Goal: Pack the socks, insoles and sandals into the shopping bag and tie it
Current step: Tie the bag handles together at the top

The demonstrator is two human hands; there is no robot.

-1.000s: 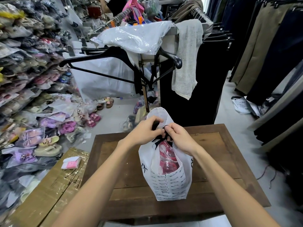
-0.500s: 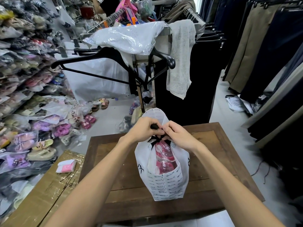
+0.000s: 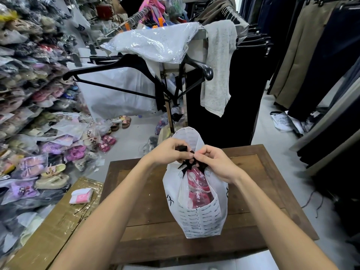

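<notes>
A white shopping bag [image 3: 200, 219] with small printed lettering stands upright on the wooden table [image 3: 144, 197]. Pink sandals in clear wrap [image 3: 197, 189] show through its open side. A black ribbon [image 3: 188, 162] crosses at the bag's mouth. My left hand [image 3: 167, 152] pinches one ribbon end above the bag. My right hand [image 3: 216, 162] pinches the other end, fingertips meeting the left hand's at the knot. Socks and insoles are hidden inside, if there.
A brown cardboard box [image 3: 54, 225] left of the table carries a small pink-and-white packet [image 3: 80, 195]. Bagged sandals [image 3: 48, 152] pile up on the left floor and shelves. A clothes rack with black hangers [image 3: 136, 65] stands behind; trousers [image 3: 311, 55] hang at right.
Both hands stay at the bag's mouth, working the black ribbon; the ribbon ends now sit tighter at the knot. The camera has shifted slightly.
</notes>
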